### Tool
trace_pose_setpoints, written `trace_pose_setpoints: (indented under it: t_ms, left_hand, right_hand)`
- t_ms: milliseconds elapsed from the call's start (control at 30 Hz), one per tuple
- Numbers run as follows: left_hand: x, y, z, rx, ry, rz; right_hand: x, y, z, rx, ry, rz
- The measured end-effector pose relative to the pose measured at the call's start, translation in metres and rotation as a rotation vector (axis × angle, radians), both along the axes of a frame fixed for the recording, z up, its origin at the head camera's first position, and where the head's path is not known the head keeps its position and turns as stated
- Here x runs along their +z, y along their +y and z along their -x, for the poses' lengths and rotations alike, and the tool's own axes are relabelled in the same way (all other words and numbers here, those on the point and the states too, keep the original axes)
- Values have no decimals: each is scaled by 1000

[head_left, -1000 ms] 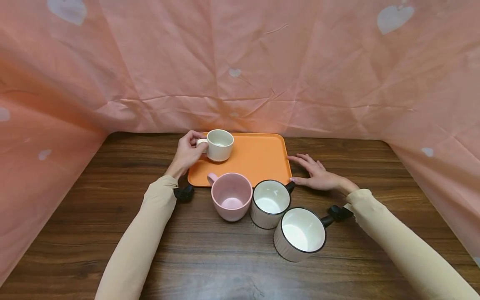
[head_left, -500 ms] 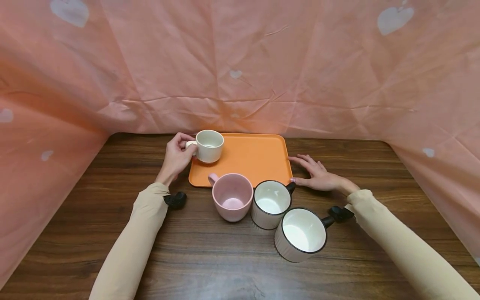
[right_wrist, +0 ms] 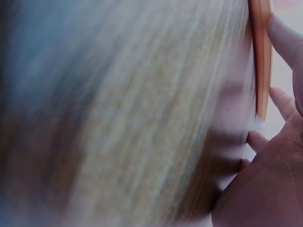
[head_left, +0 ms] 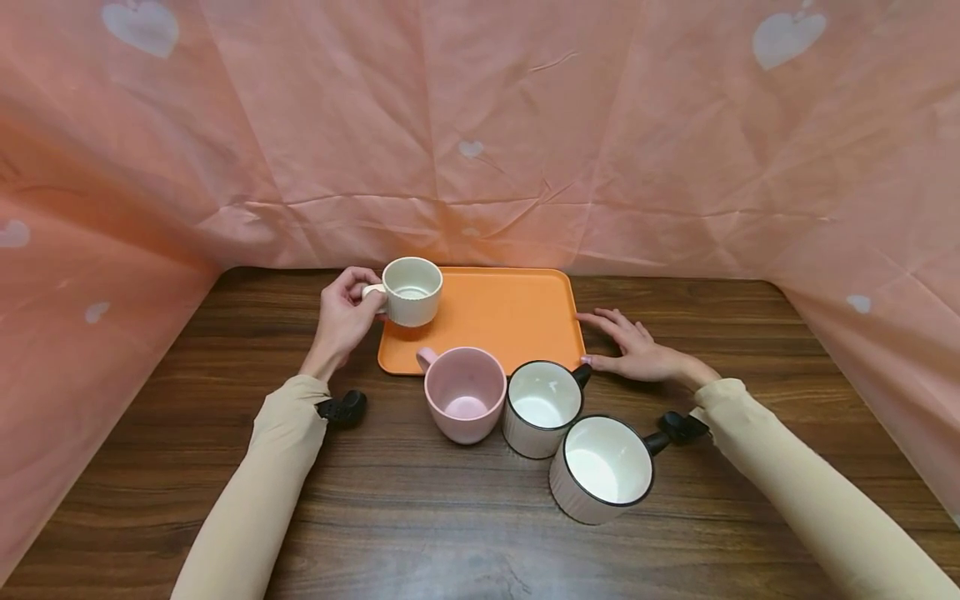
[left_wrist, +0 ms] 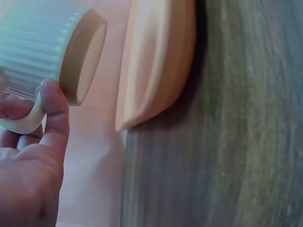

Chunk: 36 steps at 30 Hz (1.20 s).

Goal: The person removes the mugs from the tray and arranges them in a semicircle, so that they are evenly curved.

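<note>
My left hand [head_left: 345,317] pinches the handle of a small cream ribbed cup [head_left: 412,293]. The cup hangs upright over the left end of an orange tray [head_left: 510,312]. In the left wrist view the unglazed base of the cup [left_wrist: 87,64] is apart from the tray [left_wrist: 156,56], with thumb and fingers round the handle. At the tray's right edge lies my right hand [head_left: 637,348], its fingers spread and holding nothing. Thumb and a fingertip touch the rim there, and the right wrist view shows them against the tray's side [right_wrist: 263,61].
In front of the tray stand a pink mug [head_left: 464,396], a white mug with a black rim [head_left: 542,408] and a larger black-rimmed white mug [head_left: 602,471]. They sit close together on the dark wooden table [head_left: 420,533]. Pink cloth [head_left: 510,100] hangs behind and at both sides.
My left hand has moved left with the cream cup, from further in over the tray to its left end. The right hand, the tray and the other mugs stay put.
</note>
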<state>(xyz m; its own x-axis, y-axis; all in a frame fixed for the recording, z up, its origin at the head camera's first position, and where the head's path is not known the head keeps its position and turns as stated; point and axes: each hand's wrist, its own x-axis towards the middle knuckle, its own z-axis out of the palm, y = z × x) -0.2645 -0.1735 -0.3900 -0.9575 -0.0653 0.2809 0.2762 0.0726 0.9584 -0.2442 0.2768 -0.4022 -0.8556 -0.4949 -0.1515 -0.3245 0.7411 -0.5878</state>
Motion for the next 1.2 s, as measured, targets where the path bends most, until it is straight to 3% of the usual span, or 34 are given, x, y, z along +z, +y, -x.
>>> trace_pose_setpoints:
  t_ms: [300, 500, 667, 1067, 1200]
  left_hand:
    - [14, -2, -14, -54, 45, -125]
    - [17, -5, -22, -93, 56, -161]
    - [19, -9, -31, -121, 65, -177]
    - [25, -27, -48, -201, 118, -119]
    - [23, -34, -53, -253, 103, -157]
  right_hand:
    - [1, -1, 0, -1, -6, 1]
    - [0, -1, 0, -2, -7, -4]
    - [1, -1, 0, -3, -8, -3]
    - [1, 0, -1, -5, 18, 2]
    - [2, 0, -1, -2, 5, 6]
